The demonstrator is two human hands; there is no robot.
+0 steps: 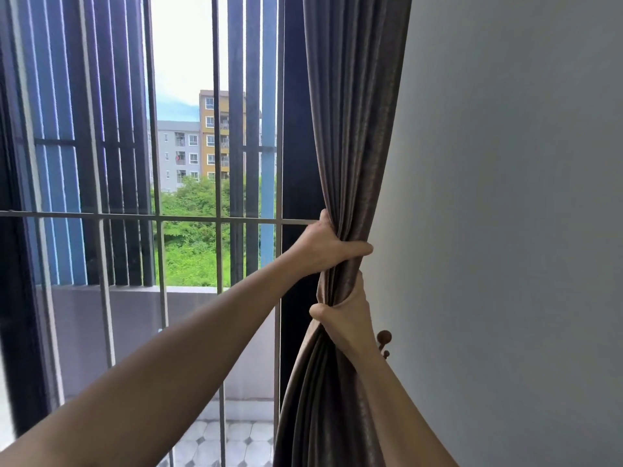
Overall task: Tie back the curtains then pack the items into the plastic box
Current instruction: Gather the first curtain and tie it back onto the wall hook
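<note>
Curtain (350, 129) bunched beside wall (505, 197); left grip (323, 246) clenches it above right grip (347, 318), also clenching it.

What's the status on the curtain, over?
Left hand grips gathered curtain, right hand grips it just below. Curtain bunched near the wall, not tied yet. Wall hook beside right wrist; no tieback in view.

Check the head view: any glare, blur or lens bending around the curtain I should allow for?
Head view: the sky behind the window bars is blown out white; the curtain is backlit yet its folds read clearly; the left hand and right hand gripping it are sharp; the wide lens bows those bars at the left edge.
</note>
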